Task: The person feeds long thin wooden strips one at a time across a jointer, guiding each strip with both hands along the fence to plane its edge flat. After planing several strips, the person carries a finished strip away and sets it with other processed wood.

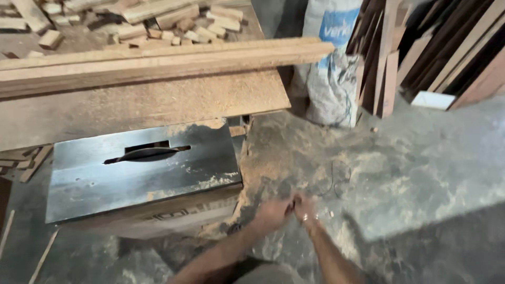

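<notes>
Grey-white sack (330,73), blue label (336,29), beside planks (386,58).

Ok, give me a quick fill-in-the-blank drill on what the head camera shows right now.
1. The two hands are held ____ in front of the person, above the dusty floor.
2. The saw blade sticks up through a slot in the dark ____ table top.
3. The long wooden planks lie ____ the saw table, farther from the person.
4. The white sack stands to the ____ of the planks.

Missing words: together; metal; behind; right
</notes>
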Demonstrator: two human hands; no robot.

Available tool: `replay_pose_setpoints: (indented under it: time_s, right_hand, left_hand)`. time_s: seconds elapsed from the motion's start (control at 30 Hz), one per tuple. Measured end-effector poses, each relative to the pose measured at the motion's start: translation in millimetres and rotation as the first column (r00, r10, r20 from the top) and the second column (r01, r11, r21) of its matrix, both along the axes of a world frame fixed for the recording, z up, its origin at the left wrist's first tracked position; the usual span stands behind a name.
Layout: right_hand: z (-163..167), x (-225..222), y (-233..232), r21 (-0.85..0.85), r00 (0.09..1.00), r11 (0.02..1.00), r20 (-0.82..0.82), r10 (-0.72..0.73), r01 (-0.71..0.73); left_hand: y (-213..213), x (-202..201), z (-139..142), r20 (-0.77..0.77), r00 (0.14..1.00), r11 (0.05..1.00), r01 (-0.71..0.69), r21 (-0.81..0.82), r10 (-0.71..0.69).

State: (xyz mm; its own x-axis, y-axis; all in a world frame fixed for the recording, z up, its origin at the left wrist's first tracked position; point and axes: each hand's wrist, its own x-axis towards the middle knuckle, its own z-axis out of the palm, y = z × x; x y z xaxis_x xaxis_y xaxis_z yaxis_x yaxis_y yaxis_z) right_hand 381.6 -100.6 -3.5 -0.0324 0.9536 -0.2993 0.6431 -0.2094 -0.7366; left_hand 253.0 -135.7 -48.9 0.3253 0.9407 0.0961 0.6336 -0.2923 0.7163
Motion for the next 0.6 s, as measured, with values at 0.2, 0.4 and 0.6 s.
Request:
replay_pose_setpoints:
  time_s: [0.2,0.4,0.6]
  right_hand:
    - [25,-10,149,0.246,0.992,0.967,0.120,0.039,-0.068]
    - [44,-41,258,0.299,0.966,0.950,-0.201,0.161,-0.096]
    - [51,-39,376,0.513,0.878,0.770,-0.060,0.474,-0.381]
  left_hand:
    - [139,-14,4,0.186,0.977,0.963,-0.146,0.228,0.104]
    - [218,-28,6,0.055,0.935,0.934,-0.346,-0.090,0.351]
    - [323,-5,16,0.014,0.866,0.866,-0.498,-0.043,0.499]
